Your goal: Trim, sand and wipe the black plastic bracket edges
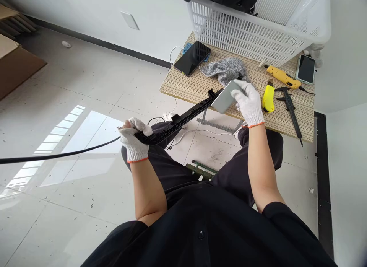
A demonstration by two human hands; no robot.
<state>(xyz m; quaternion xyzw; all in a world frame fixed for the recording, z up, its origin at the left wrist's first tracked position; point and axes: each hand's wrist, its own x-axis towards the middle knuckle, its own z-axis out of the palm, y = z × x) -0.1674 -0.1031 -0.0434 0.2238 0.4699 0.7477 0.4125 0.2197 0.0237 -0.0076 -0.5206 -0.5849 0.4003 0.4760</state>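
Observation:
My left hand [134, 139], in a white knit glove with an orange cuff, is closed around the near end of a long black plastic trim strip [183, 119]. The ribbed, clipped side of the strip shows, and it slants up to the right toward the table. To the left, a thin dark length [71, 151] runs from my left hand out of view. My gloved right hand [249, 102] pinches a flat, light-grey rectangular plate [225, 98] between thumb and fingers. This plate overlaps the strip's far end at the table edge; whether they touch I cannot tell.
On the wooden table [301, 123] lie a black phone [193, 57], a grey cloth [226, 69], a yellow utility knife [268, 98], a caliper [291, 110], a yellow corded tool [282, 76] and a second phone [306, 69]. Behind stands a white plastic basket [246, 33]. Cardboard boxes [17, 68] sit left.

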